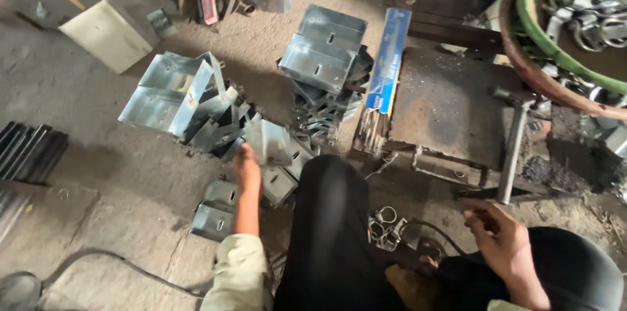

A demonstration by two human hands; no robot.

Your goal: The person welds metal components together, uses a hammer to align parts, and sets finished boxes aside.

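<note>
My left hand (247,169) reaches down to a heap of bent galvanised metal brackets (196,105) on the concrete floor and grips one bracket (271,142), which is blurred. My right hand (499,236) rests near my right knee, fingers loosely curled, holding nothing that I can see. Between my knees lies a small cluster of metal rings (385,227). A second stack of brackets (323,56) stands further back, in the middle.
A rusty steel work plate (444,105) lies ahead on the right, with a hammer (513,144) on its edge. A blue box of rods (386,73) leans beside it. A green basin (542,37) holds metal rings. Black bars (26,151) lie at left; a cable (124,262) crosses the floor.
</note>
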